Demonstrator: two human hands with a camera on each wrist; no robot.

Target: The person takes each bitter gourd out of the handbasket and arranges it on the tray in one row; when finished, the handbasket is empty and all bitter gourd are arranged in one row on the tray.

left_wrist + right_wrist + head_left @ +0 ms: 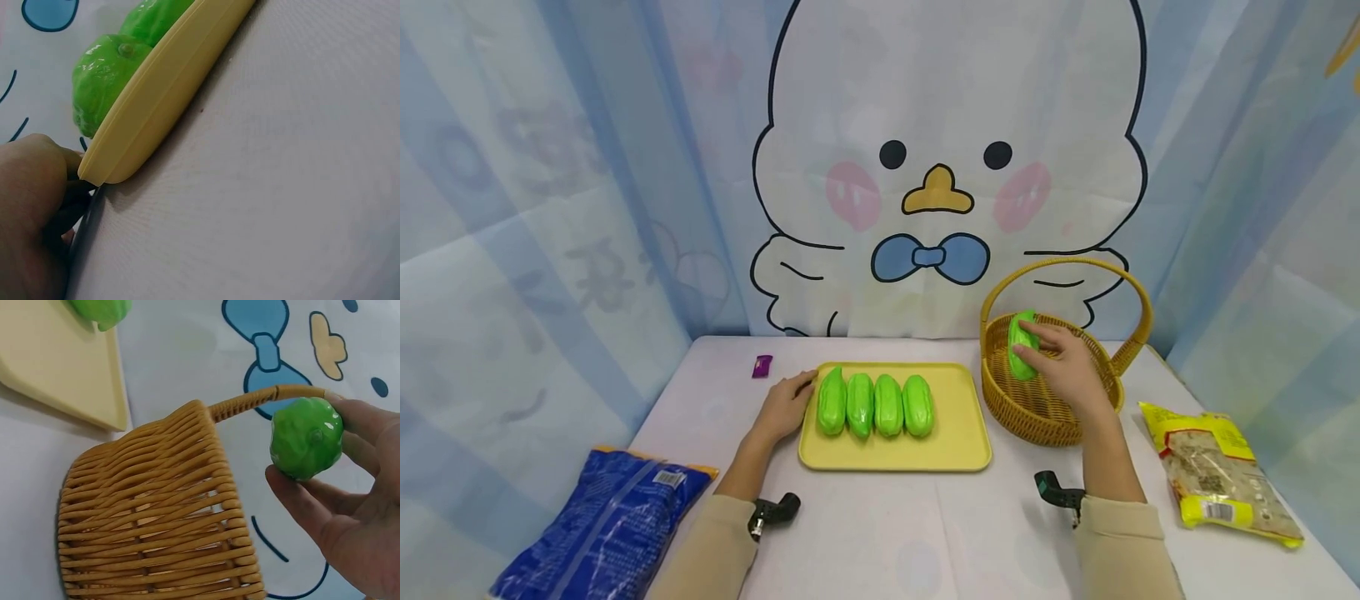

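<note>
My right hand (1067,367) pinches a glossy, ribbed green bitter melon (1021,346) between thumb and fingers, holding it upright over the brown wicker basket (1037,429). In the right wrist view, the rounded end of that bitter melon (307,439) faces the camera beside the basket's handle (250,401). On the left, my left hand (785,407) holds the left edge of a yellow tray (955,417); some of its fingers are hidden behind the rim in the left wrist view. Several more bitter melons (889,406) stand side by side in a row on the tray.
A small purple packet (762,367) lies left of the tray. A blue bag (602,533) rests at the table's left side, and a yellow, partly see-through bag (1217,471) lies right of the basket. Behind the table hangs a curtain (940,100) with a cartoon bird.
</note>
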